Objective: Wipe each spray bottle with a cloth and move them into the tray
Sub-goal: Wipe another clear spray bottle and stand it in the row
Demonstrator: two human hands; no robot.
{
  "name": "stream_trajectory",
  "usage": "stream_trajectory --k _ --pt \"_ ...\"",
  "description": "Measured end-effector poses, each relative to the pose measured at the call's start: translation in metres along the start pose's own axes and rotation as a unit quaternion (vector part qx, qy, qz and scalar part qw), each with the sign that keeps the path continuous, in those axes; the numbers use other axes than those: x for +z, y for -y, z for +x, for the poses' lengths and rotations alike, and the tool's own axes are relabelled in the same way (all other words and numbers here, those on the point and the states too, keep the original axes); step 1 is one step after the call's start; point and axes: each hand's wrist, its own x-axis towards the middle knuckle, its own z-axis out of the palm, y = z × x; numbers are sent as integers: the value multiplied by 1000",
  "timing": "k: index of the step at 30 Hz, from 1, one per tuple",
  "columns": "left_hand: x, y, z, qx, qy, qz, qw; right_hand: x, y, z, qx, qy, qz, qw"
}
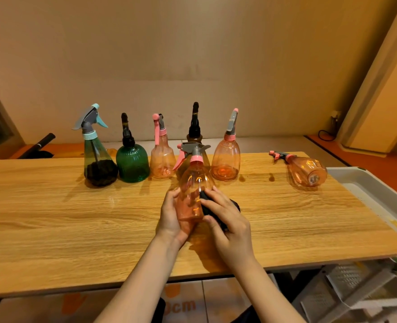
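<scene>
My left hand (172, 217) grips the lower body of a clear pink spray bottle (194, 183) with a grey and pink trigger, held upright above the table middle. My right hand (228, 220) presses a black cloth (207, 203) against the bottle's right side. Behind it stands a row of spray bottles: a smoky one with a teal trigger (97, 159), a green ribbed one (132, 164), a pink one (162, 159), a brown one (194, 129) partly hidden, and another pink one (225, 159). One more pink bottle (307, 170) lies on its side beside the white tray (365, 183) at the right.
The wooden table (76, 217) runs across the view, its front edge near me. A black rod (41, 144) lies behind the table at the left. White mesh baskets (346, 290) sit under the table's right end. A cardboard box (186, 304) is on the floor below.
</scene>
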Motion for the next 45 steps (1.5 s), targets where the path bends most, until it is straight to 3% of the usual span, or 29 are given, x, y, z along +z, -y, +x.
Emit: stream_trajectory --k 7,14,20,27,33,39,45 --pt "2 2 4 -18 65 26 997 -8 -9 -2 26 -29 19 999" --pt "-1 4 10 22 9 20 1000 -14 -20 -8 109 -57 84 989" --pt "-3 3 4 1 -39 -2 999 -4 -12 -7 83 -36 87 992" --pt "-3 -1 5 -7 -46 -3 999 -2 -11 -2 96 -62 98 989" --pt "-2 9 12 3 12 97 995 -19 -18 -7 94 -51 63 992" --pt "0 7 6 9 11 155 988 -17 -12 0 5 -7 10 1000" --pt "1 4 2 16 58 162 985 -13 -11 -8 30 -52 51 997"
